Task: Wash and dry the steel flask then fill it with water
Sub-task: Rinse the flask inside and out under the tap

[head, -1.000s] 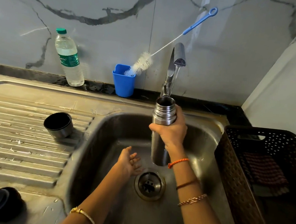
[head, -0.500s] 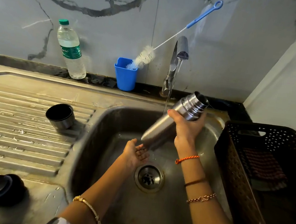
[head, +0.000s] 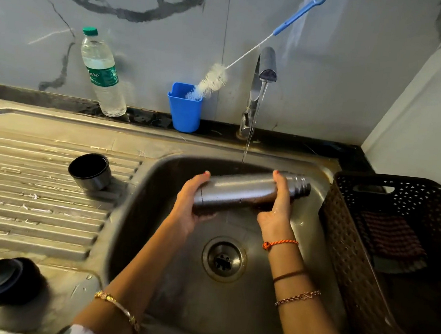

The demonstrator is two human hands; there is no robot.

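Sink (head: pixel 143 175) steel, tap (head: pixel 266 66) running | wall marbled | both hands' fingers hold flask (head: pixel 238 190) level

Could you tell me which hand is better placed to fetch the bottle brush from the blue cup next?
Probably left: the left hand grips the flask at its base, on the side towards the bottle brush in the blue cup; the right hand steadies the neck.
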